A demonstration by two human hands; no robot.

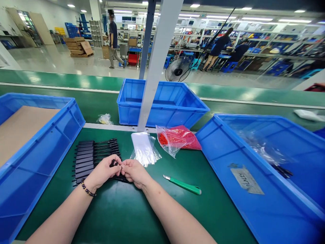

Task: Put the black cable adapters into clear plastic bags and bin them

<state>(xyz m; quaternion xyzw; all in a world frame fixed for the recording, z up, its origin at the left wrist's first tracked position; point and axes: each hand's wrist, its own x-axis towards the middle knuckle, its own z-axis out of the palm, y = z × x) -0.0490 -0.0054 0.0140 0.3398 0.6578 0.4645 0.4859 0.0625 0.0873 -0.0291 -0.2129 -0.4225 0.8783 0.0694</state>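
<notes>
My left hand (105, 170), a beaded bracelet at its wrist, pinches a small black part (114, 163) whose kind I cannot make out. Against it the fingertips of my right hand (134, 172) are pressed together; what they grip is too small and covered to name. Under and beyond both hands lies a row of flat black pieces with thin black stems (85, 154), side by side on the green work surface (122, 217). Beyond my right hand rests a stack of clear plastic bags (142, 144). A clear bag of small red parts (165, 138) lies right of that stack.
A green utility knife (185, 185) lies right of my hands, blade tip showing. Blue bins stand left (50, 139), at the back (175, 117) and right (215, 152). A white post (159, 51) rises before me. Beyond are a fan (179, 69) and several people.
</notes>
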